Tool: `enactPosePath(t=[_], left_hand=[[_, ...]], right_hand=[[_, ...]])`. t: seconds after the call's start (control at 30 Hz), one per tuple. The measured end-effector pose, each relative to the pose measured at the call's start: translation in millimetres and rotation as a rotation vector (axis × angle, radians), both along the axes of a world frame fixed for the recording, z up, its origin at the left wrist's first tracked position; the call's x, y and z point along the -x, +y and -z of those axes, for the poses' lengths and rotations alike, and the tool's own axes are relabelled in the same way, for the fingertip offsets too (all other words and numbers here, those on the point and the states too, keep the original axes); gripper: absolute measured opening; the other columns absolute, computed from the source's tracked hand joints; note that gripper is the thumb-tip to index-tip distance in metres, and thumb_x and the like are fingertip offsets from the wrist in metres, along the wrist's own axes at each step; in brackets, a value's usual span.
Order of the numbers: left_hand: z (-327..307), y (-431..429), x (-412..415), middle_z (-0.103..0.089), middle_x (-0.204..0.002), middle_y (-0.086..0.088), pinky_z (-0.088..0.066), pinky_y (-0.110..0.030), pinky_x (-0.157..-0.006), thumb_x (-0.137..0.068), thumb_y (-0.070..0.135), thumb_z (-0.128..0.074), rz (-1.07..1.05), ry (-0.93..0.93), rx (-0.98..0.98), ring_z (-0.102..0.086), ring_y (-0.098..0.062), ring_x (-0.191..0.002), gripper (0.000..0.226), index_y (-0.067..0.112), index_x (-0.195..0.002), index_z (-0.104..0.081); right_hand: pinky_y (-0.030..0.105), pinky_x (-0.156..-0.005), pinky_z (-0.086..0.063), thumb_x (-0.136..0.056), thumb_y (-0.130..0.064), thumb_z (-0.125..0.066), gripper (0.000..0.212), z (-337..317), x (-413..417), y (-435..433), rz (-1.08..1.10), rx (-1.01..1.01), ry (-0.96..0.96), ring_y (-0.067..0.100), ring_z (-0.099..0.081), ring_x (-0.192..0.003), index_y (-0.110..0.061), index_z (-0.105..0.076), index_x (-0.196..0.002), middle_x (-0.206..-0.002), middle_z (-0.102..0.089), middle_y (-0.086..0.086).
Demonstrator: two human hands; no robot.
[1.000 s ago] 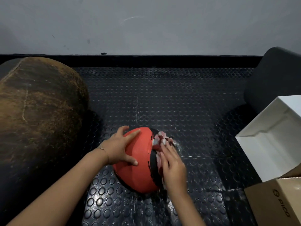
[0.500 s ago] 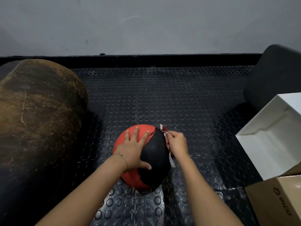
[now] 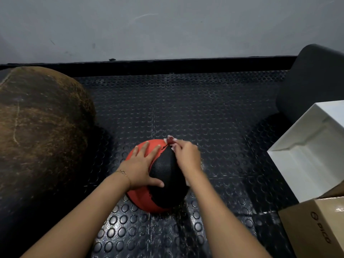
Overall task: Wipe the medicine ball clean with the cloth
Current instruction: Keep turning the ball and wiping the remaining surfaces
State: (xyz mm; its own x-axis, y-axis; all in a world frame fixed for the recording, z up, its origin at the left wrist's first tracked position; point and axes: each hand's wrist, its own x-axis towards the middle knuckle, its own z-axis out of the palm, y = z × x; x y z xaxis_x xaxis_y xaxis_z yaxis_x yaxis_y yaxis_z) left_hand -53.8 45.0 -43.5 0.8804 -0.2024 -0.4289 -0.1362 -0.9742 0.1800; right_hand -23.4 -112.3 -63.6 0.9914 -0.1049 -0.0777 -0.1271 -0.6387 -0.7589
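Observation:
A red and black medicine ball [image 3: 163,189] sits on the studded black rubber floor [image 3: 214,127] in the middle of the view. My left hand [image 3: 143,164] lies flat on its upper left side, fingers spread over the red part and thumb on the black part. My right hand [image 3: 187,157] presses a red-and-white cloth [image 3: 170,140] against the ball's far right side. Most of the cloth is hidden under that hand; a small corner shows at the ball's top and a white edge below my wrist.
A big worn brown ball [image 3: 41,142] fills the left side. A white open box [image 3: 312,151] and a cardboard box [image 3: 320,228] stand at the right, with a dark padded object [image 3: 312,81] behind them. A grey wall [image 3: 167,25] closes the back.
The ball has been turned, so a black panel now faces up. My left hand shifted onto the ball's top; my right hand slid with the cloth toward the ball's far side.

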Motion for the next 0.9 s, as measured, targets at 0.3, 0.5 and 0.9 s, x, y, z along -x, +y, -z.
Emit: enactPosePath(t=[0.3,0.5,0.9], left_hand=[[14,37,-2,0.016,-0.158,0.000,-0.016,-0.043,-0.119,-0.054,0.070,-0.072,-0.082,0.026,0.160,0.006,-0.027,-0.147,0.130,0.035,-0.147,0.012],[18,56,13,0.018,-0.157,0.004,-0.016,-0.044,-0.119,-0.020,0.093,-0.051,-0.141,0.033,0.284,0.006,-0.026,-0.147,0.148,0.042,-0.144,0.013],[23,59,20,0.018,-0.157,0.003,-0.016,-0.045,-0.119,-0.018,0.097,-0.045,-0.123,-0.009,0.307,0.010,-0.026,-0.146,0.146,0.044,-0.140,0.017]], right_hand=[[0.018,-0.085,-0.046,-0.093,-0.018,-0.050,0.030,14,20,19,-0.032,-0.206,-0.172,0.014,-0.059,-0.107,-0.018,-0.061,-0.120,-0.117,-0.065,-0.004],[0.022,-0.057,-0.044,-0.095,-0.020,-0.047,0.026,49,15,-1,0.256,-0.337,0.152,0.011,-0.058,-0.067,-0.014,-0.069,-0.107,-0.075,-0.067,-0.004],[0.020,-0.083,-0.050,-0.093,-0.018,-0.050,0.028,41,53,13,0.134,-0.310,-0.115,0.003,-0.060,-0.092,-0.018,-0.063,-0.118,-0.107,-0.066,-0.010]])
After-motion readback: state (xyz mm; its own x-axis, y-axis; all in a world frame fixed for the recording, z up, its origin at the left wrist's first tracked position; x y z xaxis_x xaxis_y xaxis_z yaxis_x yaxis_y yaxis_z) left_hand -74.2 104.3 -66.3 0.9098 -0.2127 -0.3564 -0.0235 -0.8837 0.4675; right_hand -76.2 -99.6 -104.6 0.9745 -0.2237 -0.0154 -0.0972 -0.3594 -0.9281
